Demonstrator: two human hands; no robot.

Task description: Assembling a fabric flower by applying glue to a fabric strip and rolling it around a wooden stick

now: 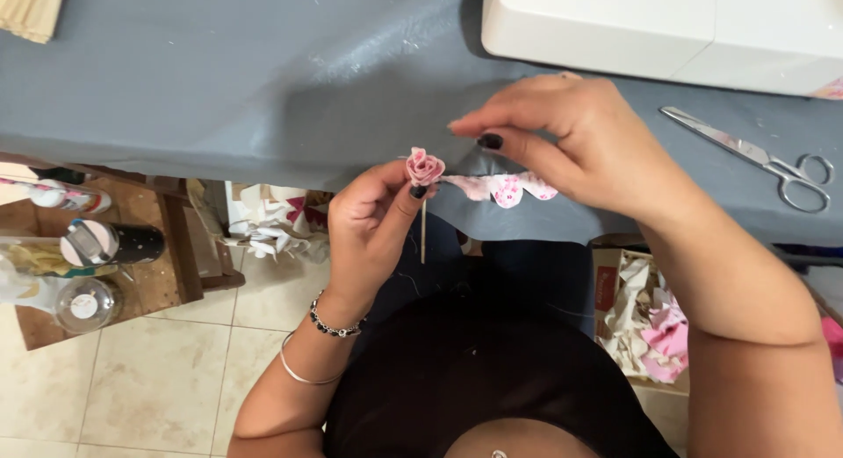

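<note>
L hand (369,221) fingers pinch rolled fabric rose (425,166) on stick; R hand (562,137) fingers grip pink strip (505,188).

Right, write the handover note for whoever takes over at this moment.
Left hand: pinches the thin stick just under the pink fabric rose.
Right hand: holds the loose scalloped fabric strip, which runs from the rose.
Done: the rose's centre is rolled on the stick's tip.
Left: the scalloped tail is unwound.
Nearby: scissors to the right on the grey cloth; white sewing machine behind.
</note>
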